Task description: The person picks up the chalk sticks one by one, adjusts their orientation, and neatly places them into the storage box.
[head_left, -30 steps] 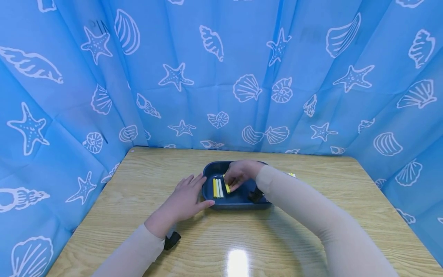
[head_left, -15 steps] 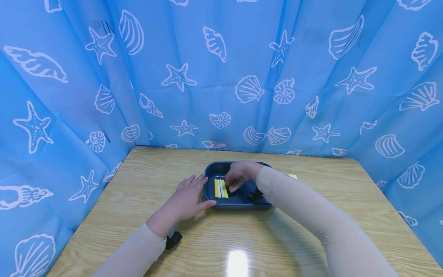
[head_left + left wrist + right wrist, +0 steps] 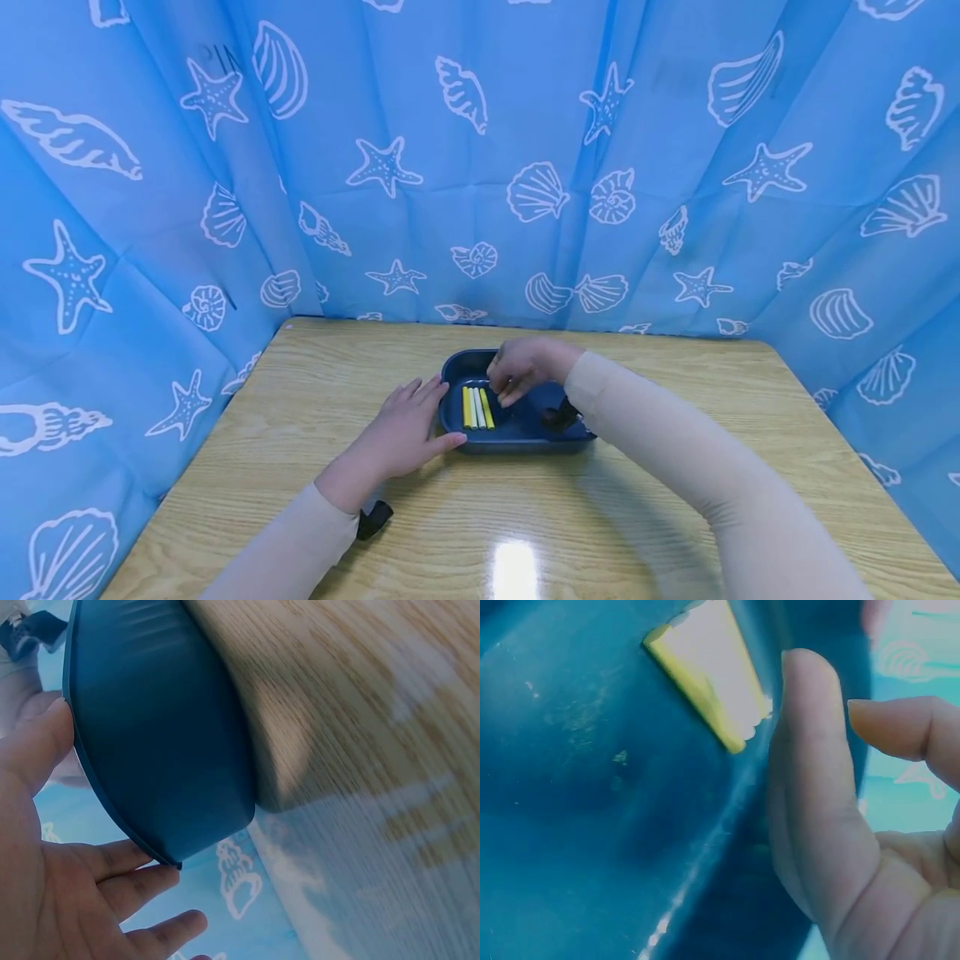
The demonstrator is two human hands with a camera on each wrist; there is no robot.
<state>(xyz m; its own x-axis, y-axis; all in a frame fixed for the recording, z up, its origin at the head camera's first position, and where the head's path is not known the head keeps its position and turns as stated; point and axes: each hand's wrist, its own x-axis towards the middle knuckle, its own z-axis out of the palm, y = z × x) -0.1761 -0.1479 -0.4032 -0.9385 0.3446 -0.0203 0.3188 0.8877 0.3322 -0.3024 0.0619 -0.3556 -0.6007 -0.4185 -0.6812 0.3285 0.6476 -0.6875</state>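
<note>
A dark blue tray [image 3: 525,446] with raised walls stands on the table. Several chalk sticks [image 3: 477,408], yellow at both sides and white between, lie side by side on its floor towards the left. In the right wrist view, the chalk [image 3: 712,671] shows its round ends. Over the tray, just right of the chalk, my right hand [image 3: 525,367] holds nothing, its thumb and forefinger apart. At the tray's left end, my left hand [image 3: 401,433] rests with spread fingers; thumb and fingertips touch the rim [image 3: 101,802] in the left wrist view.
The wooden table [image 3: 337,358] extends around the tray. A blue curtain [image 3: 465,208] with shells and starfish encloses its back and sides. My right sleeve [image 3: 675,450] crosses above the table at the tray's right.
The yellow chalk stick that my right hand held has been laid beside the others and released. That hand has lifted slightly up and right. My left hand has stayed at the rim.
</note>
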